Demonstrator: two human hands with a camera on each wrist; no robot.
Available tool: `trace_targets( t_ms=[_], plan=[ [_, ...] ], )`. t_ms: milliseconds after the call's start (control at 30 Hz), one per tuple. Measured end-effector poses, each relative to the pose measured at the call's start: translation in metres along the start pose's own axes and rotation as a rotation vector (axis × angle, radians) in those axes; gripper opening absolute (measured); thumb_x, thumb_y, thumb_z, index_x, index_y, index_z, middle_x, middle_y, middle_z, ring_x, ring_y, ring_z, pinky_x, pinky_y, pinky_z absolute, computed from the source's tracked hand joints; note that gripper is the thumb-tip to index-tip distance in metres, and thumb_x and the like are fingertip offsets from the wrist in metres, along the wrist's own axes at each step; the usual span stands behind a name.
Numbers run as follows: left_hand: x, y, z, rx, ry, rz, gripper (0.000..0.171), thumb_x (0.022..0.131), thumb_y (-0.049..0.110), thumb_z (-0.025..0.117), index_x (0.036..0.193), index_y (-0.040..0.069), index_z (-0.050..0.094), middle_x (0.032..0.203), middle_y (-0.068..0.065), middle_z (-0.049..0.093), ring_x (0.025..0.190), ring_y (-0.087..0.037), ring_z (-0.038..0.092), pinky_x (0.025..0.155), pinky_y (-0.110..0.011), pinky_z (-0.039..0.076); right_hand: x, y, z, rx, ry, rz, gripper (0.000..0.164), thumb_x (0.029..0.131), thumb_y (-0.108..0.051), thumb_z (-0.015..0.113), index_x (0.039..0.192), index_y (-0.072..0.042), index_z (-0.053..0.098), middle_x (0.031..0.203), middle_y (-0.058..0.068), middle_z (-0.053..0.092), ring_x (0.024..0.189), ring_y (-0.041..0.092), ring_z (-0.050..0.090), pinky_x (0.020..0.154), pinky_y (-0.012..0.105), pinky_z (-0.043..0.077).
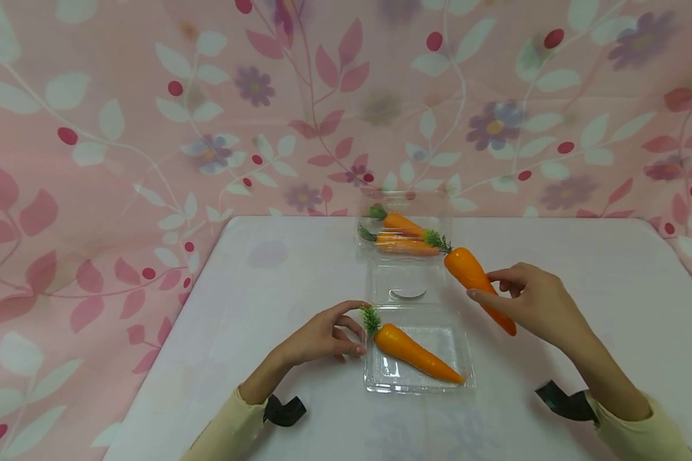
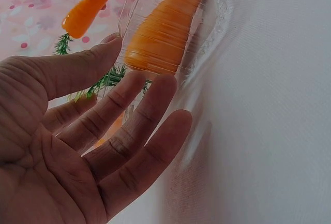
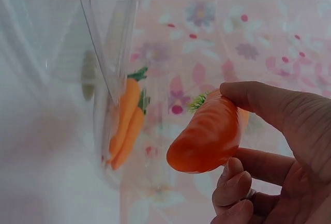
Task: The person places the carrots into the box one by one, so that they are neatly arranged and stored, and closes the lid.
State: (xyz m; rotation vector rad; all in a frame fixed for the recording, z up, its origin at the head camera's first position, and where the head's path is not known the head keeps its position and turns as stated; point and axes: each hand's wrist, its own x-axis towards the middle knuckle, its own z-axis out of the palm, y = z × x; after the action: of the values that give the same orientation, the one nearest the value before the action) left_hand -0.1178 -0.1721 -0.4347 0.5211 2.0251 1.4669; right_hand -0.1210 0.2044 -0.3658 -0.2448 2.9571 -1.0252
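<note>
My right hand (image 1: 533, 304) pinches a toy carrot (image 1: 466, 266) between thumb and fingers, held in the air right of the clear plastic box, its green top pointing up and left. In the right wrist view, that carrot's rounded tip (image 3: 194, 154) faces the camera. At the near box's left side is my left hand (image 1: 317, 336), fingers loosely bent and thumb by the wall. A second carrot (image 1: 412, 354) lies diagonally in the near box (image 1: 380, 379), with its leafy top over the left rim. The left wrist view shows this carrot (image 2: 163, 27) through the ribbed plastic wall.
Behind the near box, its clear lid (image 1: 406, 282) lies folded back. Another clear box (image 1: 363, 250) stands at the back edge of the white table (image 1: 288, 256), with orange carrots (image 1: 403, 224) inside. A pink floral cloth (image 1: 323, 115) hangs behind.
</note>
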Motion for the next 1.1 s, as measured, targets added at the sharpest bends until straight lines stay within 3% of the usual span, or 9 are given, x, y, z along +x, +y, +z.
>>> trace_targets(
  t_ms=[633,867,1100],
  plan=[
    [0.000,-0.002,-0.001,-0.025,-0.010,0.003,0.070,0.087,0.013,0.078,0.145,0.029,0.043,0.105,-0.008,0.069,0.084,-0.034,0.071,0.067,-0.048,0.059,-0.005,-0.035,0.032,-0.018,-0.103,-0.081,0.052,0.076,-0.057,0.079,0.106,-0.014,0.077,0.080,0.000,0.055,0.071,0.018,0.046,0.048,0.026,0.038],
    [0.001,-0.001,-0.001,-0.018,-0.007,-0.005,0.070,0.087,0.013,0.078,0.145,0.029,0.043,0.105,-0.007,0.069,0.082,-0.034,0.070,0.067,-0.047,0.059,-0.004,-0.042,0.044,-0.013,-0.125,-0.137,0.043,0.078,-0.051,0.081,0.103,-0.016,0.078,0.077,-0.003,0.053,0.068,0.016,0.046,0.049,0.026,0.037],
    [0.001,-0.001,-0.001,-0.021,-0.011,0.008,0.071,0.087,0.014,0.078,0.146,0.027,0.042,0.106,-0.009,0.068,0.084,-0.035,0.070,0.067,-0.048,0.059,-0.006,-0.048,0.060,-0.067,-0.184,-0.129,0.042,0.077,-0.048,0.082,0.104,-0.016,0.078,0.078,-0.004,0.053,0.067,0.014,0.046,0.053,0.026,0.040]
  ],
)
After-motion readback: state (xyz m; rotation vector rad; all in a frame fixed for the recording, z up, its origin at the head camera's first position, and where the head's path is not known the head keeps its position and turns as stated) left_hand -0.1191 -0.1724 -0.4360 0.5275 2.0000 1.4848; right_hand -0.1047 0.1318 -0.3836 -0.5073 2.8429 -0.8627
